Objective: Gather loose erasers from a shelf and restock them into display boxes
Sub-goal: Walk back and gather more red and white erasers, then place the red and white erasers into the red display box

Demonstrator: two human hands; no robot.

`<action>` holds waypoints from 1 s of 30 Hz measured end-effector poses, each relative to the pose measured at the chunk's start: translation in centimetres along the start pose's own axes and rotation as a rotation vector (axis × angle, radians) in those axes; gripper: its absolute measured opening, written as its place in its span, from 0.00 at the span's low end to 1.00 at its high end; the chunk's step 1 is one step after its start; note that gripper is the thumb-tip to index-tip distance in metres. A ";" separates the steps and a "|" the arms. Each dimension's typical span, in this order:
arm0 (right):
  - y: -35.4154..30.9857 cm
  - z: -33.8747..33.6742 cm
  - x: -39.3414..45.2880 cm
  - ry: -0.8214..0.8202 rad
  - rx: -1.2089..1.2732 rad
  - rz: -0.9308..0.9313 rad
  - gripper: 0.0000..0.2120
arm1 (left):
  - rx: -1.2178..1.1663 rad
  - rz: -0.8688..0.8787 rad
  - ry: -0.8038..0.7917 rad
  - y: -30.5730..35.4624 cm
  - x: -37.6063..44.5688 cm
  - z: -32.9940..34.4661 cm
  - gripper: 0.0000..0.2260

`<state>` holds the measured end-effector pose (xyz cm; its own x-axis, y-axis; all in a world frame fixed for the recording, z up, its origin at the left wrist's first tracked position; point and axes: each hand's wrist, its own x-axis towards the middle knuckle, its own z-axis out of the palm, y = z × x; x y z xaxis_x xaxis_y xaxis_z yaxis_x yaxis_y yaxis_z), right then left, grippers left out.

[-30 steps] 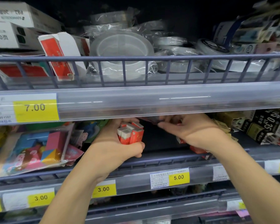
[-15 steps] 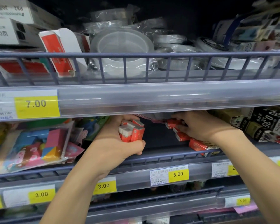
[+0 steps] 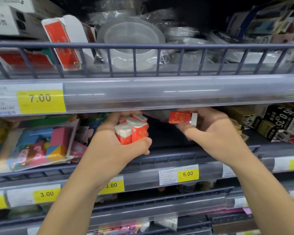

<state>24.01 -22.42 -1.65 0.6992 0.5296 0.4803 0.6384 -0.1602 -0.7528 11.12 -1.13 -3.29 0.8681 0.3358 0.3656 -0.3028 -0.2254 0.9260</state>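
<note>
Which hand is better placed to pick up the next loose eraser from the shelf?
Right, probably. The left hand is already full, gripping a bundle of red-and-white sleeved erasers. The right hand pinches only one red-sleeved eraser, close enough to pass it across first.

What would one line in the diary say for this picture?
left hand: grips bunch of erasers | right hand: pinches one red eraser | place: middle shelf | display box: not seen
</note>
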 end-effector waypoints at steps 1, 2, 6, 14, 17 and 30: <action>-0.3 0.1 -0.9 -0.009 0.092 -0.012 0.12 | -0.044 0.012 -0.002 0.2 -0.5 -0.1 0.21; -0.5 0.3 -1.8 -0.017 0.165 -0.014 0.12 | -0.089 0.019 -0.005 0.4 -1.2 -0.2 0.20; -0.1 1.3 -5.6 -0.066 0.444 0.044 0.18 | -0.223 -0.001 -0.049 -0.2 -4.4 -0.6 0.22; 4.1 6.3 -15.4 -0.114 0.709 0.399 0.22 | -0.262 -0.296 -0.129 -6.1 -12.0 -1.2 0.25; 6.0 8.5 -19.4 -0.118 0.769 0.555 0.20 | -0.263 -0.483 -0.097 -10.1 -14.8 -1.2 0.24; 14.4 15.7 -31.9 -0.106 0.498 1.190 0.08 | -0.225 -1.090 0.090 -23.3 -27.2 -2.5 0.21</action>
<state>5.82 -28.55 -34.92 0.7081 0.3434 -0.6170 -0.5587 -0.2619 -0.7869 -6.36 -2.73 -34.61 0.6837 0.3200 -0.6558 0.5311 0.3982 0.7479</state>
